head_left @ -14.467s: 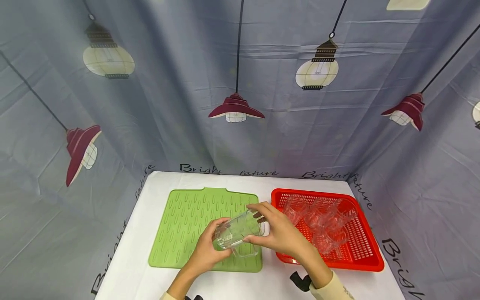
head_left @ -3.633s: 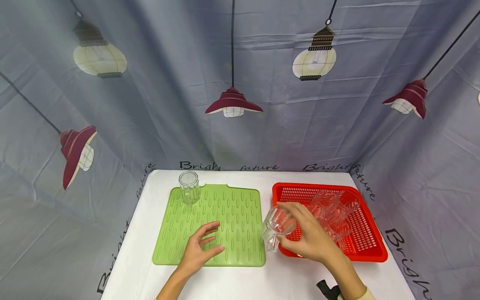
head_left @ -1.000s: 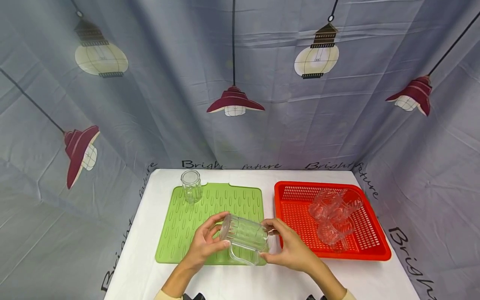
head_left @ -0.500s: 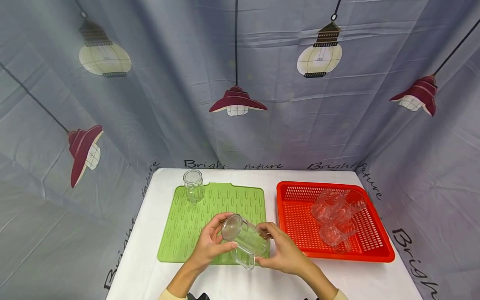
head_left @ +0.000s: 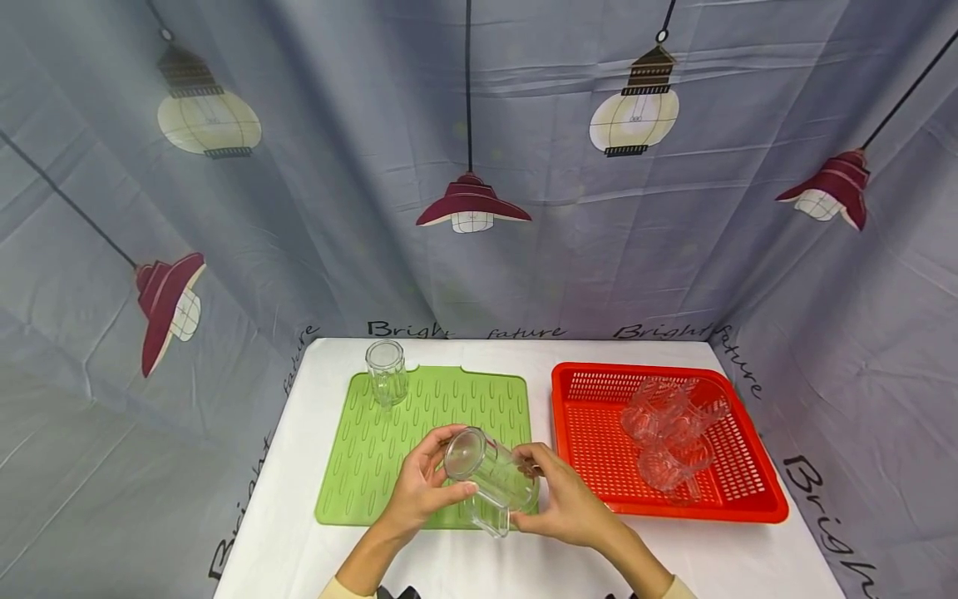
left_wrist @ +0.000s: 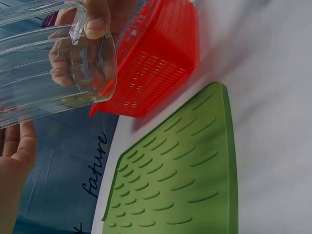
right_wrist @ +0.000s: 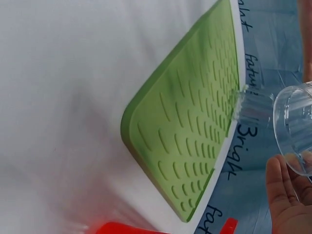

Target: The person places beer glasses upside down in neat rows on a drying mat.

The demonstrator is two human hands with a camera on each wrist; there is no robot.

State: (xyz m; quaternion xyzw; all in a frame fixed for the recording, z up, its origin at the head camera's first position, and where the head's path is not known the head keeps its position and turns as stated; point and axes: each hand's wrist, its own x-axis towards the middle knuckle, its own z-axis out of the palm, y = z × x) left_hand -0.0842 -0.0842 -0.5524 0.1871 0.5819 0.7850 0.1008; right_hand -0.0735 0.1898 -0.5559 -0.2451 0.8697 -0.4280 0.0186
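Left hand [head_left: 422, 484] and right hand [head_left: 560, 501] are gripping a tilted, clear, cylindrical mug [head_left: 496, 472].
A ridged green mat [head_left: 367, 466] is lying below; curtain lettering [head_left: 407, 330] is spelling "Bright" and "fature."

A: How is the space enclosed?
B: It is enclosed by a grey-blue curtain [head_left: 359, 249], draped in soft vertical folds across the back and down both sides of the frame.
A: And what is printed on it?
B: Maroon pendant lamps [head_left: 473, 200] are shown at left, centre and right, and cream lanterns [head_left: 634, 121] at upper left and upper right; all are hung from dark cords [head_left: 469, 83]. Lower down, black lettering [head_left: 527, 333] is repeated: "Bright", "fature".
A: Is any furniture seen?
B: A white table [head_left: 284, 499] is placed at lower centre.
A: How is it lit?
B: Diffusely; blurred shadows [right_wrist: 87, 117] are cast on it in both wrist views.
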